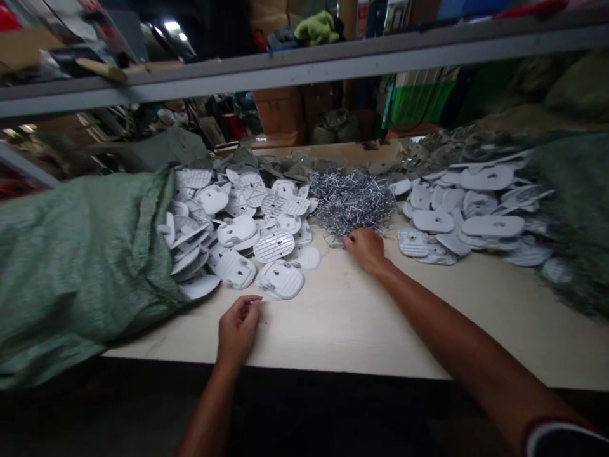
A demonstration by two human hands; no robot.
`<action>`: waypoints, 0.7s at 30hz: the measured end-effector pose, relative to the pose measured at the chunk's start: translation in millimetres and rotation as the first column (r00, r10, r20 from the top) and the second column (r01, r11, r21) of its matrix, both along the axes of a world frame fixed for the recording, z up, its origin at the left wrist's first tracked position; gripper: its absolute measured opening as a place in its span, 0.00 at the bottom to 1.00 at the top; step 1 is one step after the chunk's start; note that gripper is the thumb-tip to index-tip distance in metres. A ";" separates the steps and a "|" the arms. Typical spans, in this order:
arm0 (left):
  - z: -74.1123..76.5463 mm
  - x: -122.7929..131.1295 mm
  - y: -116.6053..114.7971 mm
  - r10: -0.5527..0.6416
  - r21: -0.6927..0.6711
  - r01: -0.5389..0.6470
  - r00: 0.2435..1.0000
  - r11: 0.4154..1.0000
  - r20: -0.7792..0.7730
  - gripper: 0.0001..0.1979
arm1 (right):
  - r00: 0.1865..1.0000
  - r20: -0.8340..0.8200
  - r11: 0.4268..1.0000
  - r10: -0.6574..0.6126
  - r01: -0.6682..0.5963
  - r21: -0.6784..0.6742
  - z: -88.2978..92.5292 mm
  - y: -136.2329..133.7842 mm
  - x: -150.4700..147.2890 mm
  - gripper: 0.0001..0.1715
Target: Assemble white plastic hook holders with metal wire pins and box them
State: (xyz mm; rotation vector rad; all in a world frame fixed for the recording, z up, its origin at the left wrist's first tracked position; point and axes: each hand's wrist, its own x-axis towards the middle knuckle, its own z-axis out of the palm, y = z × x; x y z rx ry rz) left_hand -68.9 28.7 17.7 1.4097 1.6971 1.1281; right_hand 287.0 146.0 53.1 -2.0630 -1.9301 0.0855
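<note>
My right hand [366,249] reaches to the front edge of a heap of thin silvery metal pins [353,200]. Its fingers are pinched together on a pin there, mostly hidden by the fingertips. My left hand [238,327] hovers over the near part of the table, with fingers curled in and nothing visible in them. Just beyond it lie white plastic plates [280,279] with rounded ends, some ribbed and with small holes. To the right of the pins is another pile of white oval plates [492,226], smooth or ribbed, some with a hole.
A green woven sack [85,260] lies at the left, its mouth toward the white plates. Another dark green sack [575,216] stands at the right. Greyish pieces [442,149] line the back of the pale table [328,324]. A metal-edged shelf [304,70] crosses above.
</note>
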 end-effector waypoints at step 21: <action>-6.1 -6.1 1.5 -0.014 0.015 0.014 0.999 1.000 0.040 0.19 | 0.977 -0.156 0.982 0.146 -0.123 0.146 31.2 -24.9 34.5 0.19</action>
